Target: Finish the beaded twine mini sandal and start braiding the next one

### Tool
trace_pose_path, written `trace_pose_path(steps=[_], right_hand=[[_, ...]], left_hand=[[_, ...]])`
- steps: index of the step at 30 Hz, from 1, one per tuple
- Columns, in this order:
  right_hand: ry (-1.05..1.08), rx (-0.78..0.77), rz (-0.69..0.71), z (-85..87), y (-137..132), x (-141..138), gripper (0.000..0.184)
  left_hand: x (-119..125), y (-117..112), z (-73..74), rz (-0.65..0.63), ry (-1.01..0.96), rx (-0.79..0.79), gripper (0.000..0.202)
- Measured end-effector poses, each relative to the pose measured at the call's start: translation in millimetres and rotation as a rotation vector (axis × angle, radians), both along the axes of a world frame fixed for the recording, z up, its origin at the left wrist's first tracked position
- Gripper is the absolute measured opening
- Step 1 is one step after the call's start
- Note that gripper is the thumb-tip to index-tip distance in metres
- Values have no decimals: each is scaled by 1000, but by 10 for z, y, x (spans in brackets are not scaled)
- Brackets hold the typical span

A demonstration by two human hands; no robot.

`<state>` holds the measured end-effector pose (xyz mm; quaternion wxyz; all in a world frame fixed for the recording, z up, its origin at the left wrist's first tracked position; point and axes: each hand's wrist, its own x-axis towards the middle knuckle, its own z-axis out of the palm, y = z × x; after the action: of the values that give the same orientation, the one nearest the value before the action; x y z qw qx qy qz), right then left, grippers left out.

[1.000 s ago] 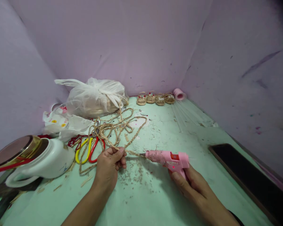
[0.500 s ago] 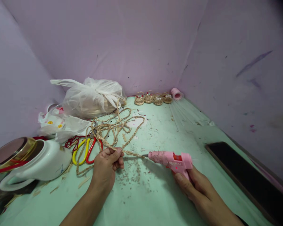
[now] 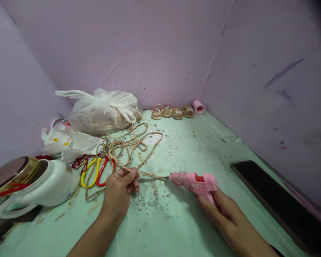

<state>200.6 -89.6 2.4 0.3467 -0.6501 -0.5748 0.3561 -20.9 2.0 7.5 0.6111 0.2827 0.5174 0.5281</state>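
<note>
Between thumb and fingers, my left hand (image 3: pixel 122 189) pinches a braided straw cord (image 3: pixel 151 175), whose short end sticks out to the right. The rest of the cord lies in loose loops behind that hand. My right hand (image 3: pixel 222 208) is wrapped around the handle of a pink glue gun (image 3: pixel 192 181) with a small red light on its side. The gun points left, and its metal nozzle is at the cord's end; whether they touch I cannot tell. Scissors (image 3: pixel 101 172) with one yellow and one red handle lie left of my left hand, partly under the cord.
A white enamel mug (image 3: pixel 53 182) lies tipped at the left by a gold-rimmed round container (image 3: pixel 13 175). Behind are a tied plastic bag (image 3: pixel 101 112), small woven straw sandals (image 3: pixel 167 110), a pink ribbon roll (image 3: pixel 199 106) and clear glue sticks (image 3: pixel 214 128). A phone (image 3: pixel 278 200) lies right.
The glue gun's nozzle sits slightly further right relative to the cord's end. Both hands keep their grip, and the view has shifted a little.
</note>
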Motion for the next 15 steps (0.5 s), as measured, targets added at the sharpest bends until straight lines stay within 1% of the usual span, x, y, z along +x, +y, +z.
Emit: trace_pose_path(steps=[4, 7, 9, 11, 13, 15], right_hand=[[49, 13, -42, 52, -6, 21, 26], [183, 1, -108, 157, 89, 66, 30], [298, -9, -185, 237, 245, 117, 31], [428, -15, -283, 294, 471, 178, 30], [556, -79, -363, 308, 732, 233, 25], [576, -103, -372, 276, 977, 270, 21]], left_hand=[[-4, 8, -17, 4, -7, -1, 28], [-19, 14, -17, -1, -35, -14, 27], [-30, 17, -10, 2, -62, -26, 27], [-36, 18, 0, 10, -79, -35, 28], [-36, 12, 13, 10, -82, -39, 27], [-30, -1, 26, 4, -72, -37, 27]])
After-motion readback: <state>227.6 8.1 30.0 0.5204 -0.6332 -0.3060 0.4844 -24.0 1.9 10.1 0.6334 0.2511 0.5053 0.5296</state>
